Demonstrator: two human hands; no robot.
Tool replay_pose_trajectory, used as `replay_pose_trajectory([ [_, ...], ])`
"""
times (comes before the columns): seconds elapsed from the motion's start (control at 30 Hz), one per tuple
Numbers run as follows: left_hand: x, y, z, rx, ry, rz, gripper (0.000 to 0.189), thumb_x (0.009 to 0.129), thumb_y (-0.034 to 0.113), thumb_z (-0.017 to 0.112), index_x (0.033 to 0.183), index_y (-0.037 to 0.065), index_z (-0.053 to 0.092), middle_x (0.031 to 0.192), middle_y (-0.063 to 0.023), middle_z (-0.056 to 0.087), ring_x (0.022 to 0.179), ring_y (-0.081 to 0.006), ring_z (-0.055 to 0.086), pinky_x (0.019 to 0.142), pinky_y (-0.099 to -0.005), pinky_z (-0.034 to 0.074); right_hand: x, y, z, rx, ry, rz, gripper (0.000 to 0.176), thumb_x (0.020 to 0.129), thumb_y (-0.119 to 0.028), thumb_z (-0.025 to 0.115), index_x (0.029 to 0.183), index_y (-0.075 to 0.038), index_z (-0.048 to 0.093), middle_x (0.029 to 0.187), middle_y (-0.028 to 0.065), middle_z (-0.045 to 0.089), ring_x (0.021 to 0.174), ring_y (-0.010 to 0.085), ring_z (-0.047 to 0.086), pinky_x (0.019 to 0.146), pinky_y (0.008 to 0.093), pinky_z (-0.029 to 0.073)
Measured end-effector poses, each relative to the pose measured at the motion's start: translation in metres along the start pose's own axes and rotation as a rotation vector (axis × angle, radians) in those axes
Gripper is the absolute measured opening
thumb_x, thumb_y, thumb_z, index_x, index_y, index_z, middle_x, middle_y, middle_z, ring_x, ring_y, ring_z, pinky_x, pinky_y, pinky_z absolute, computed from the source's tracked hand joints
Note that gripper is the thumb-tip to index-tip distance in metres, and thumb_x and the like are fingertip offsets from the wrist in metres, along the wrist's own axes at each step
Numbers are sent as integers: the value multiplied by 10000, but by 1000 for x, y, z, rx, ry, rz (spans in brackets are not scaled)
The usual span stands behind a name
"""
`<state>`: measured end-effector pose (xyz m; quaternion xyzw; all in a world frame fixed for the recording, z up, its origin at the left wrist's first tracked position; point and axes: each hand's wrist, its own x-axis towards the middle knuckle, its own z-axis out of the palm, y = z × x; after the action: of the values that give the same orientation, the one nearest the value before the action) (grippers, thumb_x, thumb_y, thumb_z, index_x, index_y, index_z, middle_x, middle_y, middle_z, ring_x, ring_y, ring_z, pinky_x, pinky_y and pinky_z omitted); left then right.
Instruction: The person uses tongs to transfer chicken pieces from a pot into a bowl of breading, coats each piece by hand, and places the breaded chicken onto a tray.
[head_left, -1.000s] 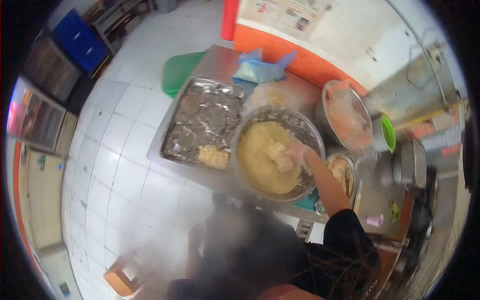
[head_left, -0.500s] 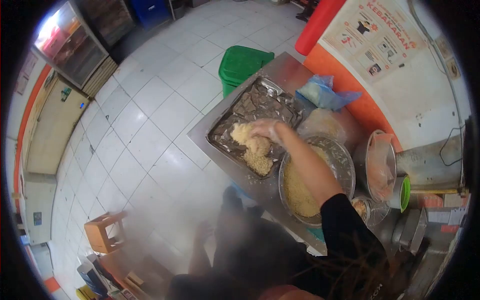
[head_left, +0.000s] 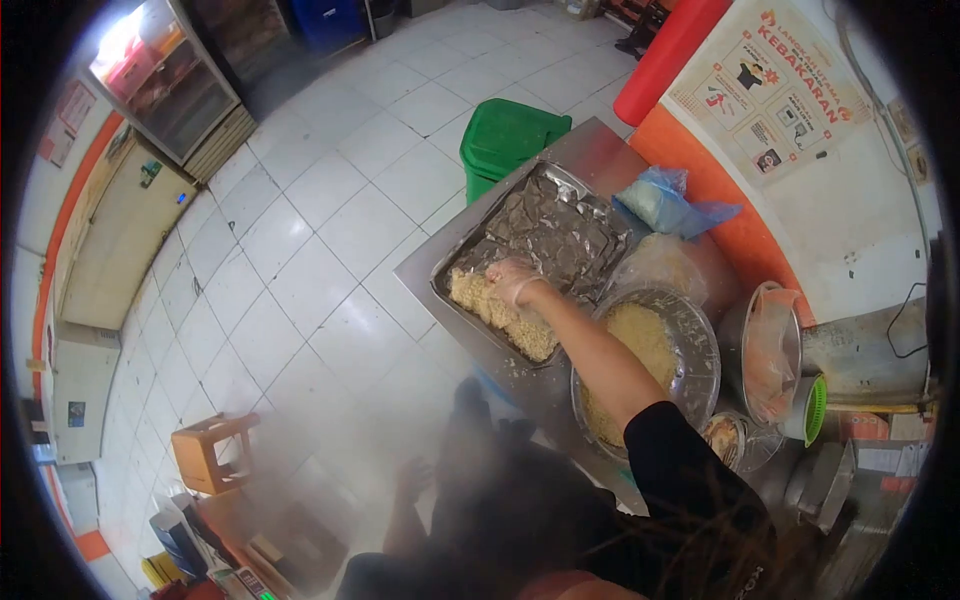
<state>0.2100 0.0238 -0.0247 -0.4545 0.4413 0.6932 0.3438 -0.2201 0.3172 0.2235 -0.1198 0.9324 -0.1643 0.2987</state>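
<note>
My right hand (head_left: 513,281), in a clear plastic glove, is over the foil-lined tray (head_left: 560,225). Its fingers are curled together beside the crumb-coated pieces (head_left: 505,315), which lie along the tray's near left edge; whatever is between the fingers is hidden. Under my right forearm stands a large metal bowl (head_left: 702,350) of pale crumbs (head_left: 640,338). My left hand (head_left: 413,478) hangs low near my body, away from the table, and haze blurs its fingers.
A blue plastic bag (head_left: 660,200) and a clear bag (head_left: 657,265) lie behind the bowl. At the right are a metal pot (head_left: 770,350) with a plastic liner and a green-rimmed container (head_left: 815,410). A green bin (head_left: 510,140) stands beyond the steel table (head_left: 425,270).
My right hand has drawn back from the coated pieces and its fingers have curled. The pieces now lie in a more even row along the tray's edge. The view has shifted slightly.
</note>
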Motion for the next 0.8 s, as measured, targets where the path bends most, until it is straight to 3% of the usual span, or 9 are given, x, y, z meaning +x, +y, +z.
replay_pose_trajectory([
  [0.13,-1,21,5,24,-55,140,543,909,429,470,1371,151,413,1308,-141,507,1012,-272,581,858,-429,440,-5,17,-7,194,-1,-47,409,768,-342,692,1099,-108,642,1126,126,638,1018,288,613,907,377,470],
  [0.37,12,47,13,87,-130,140,563,912,419,485,1388,130,401,1301,-157,513,981,-264,589,840,-438,449,-202,42,-96,417,287,-63,256,861,-260,597,1025,-71,654,1000,103,665,920,203,616,828,326,476],
  [0.47,25,48,11,168,-134,78,578,910,423,483,1399,131,390,1309,-164,507,981,-262,590,845,-432,449,-240,131,-27,711,409,28,292,859,-260,590,1081,-74,622,1061,135,649,978,266,616,864,382,479],
  [0.57,22,58,16,443,-222,140,494,945,360,458,1365,102,441,1312,-151,509,968,-277,606,860,-399,484,-275,142,32,-48,253,147,398,857,-265,601,1205,-72,571,1176,160,601,1110,334,546,963,389,416],
  [0.6,25,64,23,561,-300,207,473,952,348,455,1352,95,459,1304,-148,519,965,-281,610,862,-390,491,-294,144,33,3,302,164,436,853,-271,603,1231,-60,545,1213,167,577,1141,344,521,984,394,399],
  [0.63,16,77,42,432,-114,-6,411,967,281,462,1317,68,495,1253,-160,556,988,-273,611,885,-355,499,-315,145,26,49,342,174,475,850,-277,604,1257,-48,520,1249,175,553,1172,354,496,1005,400,381],
  [0.67,77,69,-9,81,-468,-200,399,960,235,489,1313,50,496,1210,-183,579,1032,-256,599,907,-346,494,-340,145,20,97,384,186,514,846,-283,606,1283,-36,494,1285,182,529,1203,365,471,1025,405,364],
  [0.73,30,90,40,564,-249,109,380,964,216,476,1303,47,498,1213,-196,572,1033,-252,598,889,-354,507,-399,139,-6,171,391,431,556,831,-305,620,1286,-15,482,1283,183,530,1202,359,476,1021,400,369],
  [0.8,38,106,52,563,-232,118,372,980,267,442,1283,63,510,1224,-165,573,997,-256,607,816,-378,530,-449,146,7,183,470,671,598,809,-329,641,1287,-10,474,1265,189,538,1193,356,485,1011,400,378],
])
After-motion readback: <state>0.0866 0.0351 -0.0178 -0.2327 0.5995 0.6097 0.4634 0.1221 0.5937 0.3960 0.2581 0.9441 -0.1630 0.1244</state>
